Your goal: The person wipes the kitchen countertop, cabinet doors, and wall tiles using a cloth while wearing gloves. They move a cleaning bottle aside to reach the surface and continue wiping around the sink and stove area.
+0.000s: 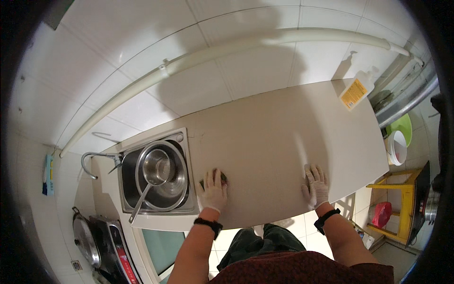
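My left hand (pixel 213 191), in a pale thin glove, rests on the beige countertop (pixel 260 137) just right of the sink. Its fingers are curved over a dark green scouring pad (pixel 224 178), most of which they hide. Farther right, my right hand (pixel 315 186), gloved the same way, lies on the counter near its front edge. Those fingers are stretched out and hold nothing. In the steel sink (pixel 191 189) sits a large metal basin (pixel 177 191), and a long-handled saucepan (pixel 157 166) leans inside it, its handle reaching over the front rim.
A white pump bottle with a yellow label (pixel 354 93) stands at the counter's far right corner. The faucet (pixel 97 158) curves at the sink's left. Beyond the right end are a white bucket (pixel 397 147), a green basin (pixel 403 127) and a yellow stool (pixel 405 203). A lidded pan (pixel 87 241) sits lower left.
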`<state>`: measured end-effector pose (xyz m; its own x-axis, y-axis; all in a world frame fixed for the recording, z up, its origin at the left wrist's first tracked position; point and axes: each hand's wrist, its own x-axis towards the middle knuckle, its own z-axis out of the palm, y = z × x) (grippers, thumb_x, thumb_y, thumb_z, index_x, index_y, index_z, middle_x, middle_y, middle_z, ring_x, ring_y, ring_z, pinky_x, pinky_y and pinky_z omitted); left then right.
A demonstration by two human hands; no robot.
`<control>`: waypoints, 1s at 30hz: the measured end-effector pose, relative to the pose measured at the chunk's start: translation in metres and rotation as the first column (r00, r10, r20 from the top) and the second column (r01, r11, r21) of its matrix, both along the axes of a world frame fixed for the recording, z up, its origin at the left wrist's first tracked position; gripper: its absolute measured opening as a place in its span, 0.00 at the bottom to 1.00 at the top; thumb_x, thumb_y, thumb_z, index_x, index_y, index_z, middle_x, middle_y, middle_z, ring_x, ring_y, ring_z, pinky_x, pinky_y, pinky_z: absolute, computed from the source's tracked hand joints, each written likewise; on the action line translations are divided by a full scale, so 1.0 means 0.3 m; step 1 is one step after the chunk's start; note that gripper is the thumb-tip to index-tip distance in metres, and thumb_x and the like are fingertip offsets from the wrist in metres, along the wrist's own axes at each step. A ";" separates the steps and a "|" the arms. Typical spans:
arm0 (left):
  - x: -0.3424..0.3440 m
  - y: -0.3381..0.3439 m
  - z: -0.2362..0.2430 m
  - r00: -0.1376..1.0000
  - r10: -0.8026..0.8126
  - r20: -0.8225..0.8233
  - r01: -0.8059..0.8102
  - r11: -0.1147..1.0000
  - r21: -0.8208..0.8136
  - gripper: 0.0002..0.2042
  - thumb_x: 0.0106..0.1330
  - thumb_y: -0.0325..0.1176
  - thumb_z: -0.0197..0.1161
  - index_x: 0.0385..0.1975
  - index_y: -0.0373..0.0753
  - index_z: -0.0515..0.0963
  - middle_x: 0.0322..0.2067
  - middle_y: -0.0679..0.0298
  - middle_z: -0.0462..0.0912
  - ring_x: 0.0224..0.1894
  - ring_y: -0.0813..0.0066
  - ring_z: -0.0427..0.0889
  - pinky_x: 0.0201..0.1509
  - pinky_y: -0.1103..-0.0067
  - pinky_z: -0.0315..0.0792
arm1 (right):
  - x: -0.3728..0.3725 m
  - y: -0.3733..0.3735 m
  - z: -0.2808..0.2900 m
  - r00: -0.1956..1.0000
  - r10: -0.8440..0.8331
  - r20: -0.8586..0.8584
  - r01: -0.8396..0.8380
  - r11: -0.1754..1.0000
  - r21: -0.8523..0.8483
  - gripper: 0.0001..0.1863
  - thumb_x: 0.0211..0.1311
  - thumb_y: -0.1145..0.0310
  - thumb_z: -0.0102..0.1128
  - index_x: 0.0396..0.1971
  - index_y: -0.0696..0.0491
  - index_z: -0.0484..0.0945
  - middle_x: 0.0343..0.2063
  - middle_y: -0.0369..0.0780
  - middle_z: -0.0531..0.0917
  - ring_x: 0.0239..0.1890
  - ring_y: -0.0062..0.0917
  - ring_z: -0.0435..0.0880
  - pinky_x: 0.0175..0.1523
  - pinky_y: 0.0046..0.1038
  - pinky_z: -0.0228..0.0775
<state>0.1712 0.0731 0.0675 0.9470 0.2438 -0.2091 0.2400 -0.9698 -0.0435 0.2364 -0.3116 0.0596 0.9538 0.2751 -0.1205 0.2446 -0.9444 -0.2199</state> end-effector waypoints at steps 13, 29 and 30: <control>0.784 0.233 -0.077 0.986 0.141 0.083 -0.130 0.984 -0.125 0.30 0.76 0.46 0.48 0.75 0.52 0.50 0.76 0.60 0.48 0.79 0.56 0.44 0.75 0.42 0.42 | 0.002 0.006 -0.039 0.997 -0.022 0.068 0.023 1.000 -0.014 0.30 0.66 0.53 0.55 0.67 0.43 0.65 0.67 0.41 0.67 0.72 0.40 0.60 0.74 0.49 0.52; 0.237 -0.370 0.035 0.885 -0.442 -0.148 0.384 0.871 -0.306 0.32 0.75 0.53 0.43 0.76 0.47 0.52 0.78 0.56 0.42 0.79 0.49 0.37 0.71 0.33 0.34 | 0.007 0.016 -0.001 0.999 0.009 0.039 -0.008 1.000 -0.013 0.33 0.65 0.55 0.55 0.69 0.48 0.64 0.70 0.45 0.63 0.74 0.44 0.56 0.75 0.49 0.48; 0.162 -0.416 0.056 0.867 -0.476 -0.152 0.397 0.840 -0.369 0.32 0.75 0.51 0.46 0.75 0.47 0.53 0.77 0.55 0.43 0.79 0.47 0.37 0.70 0.31 0.34 | 0.003 0.013 -0.006 1.000 0.010 0.009 -0.010 1.000 -0.026 0.34 0.64 0.55 0.56 0.69 0.48 0.64 0.70 0.46 0.63 0.74 0.45 0.56 0.75 0.49 0.47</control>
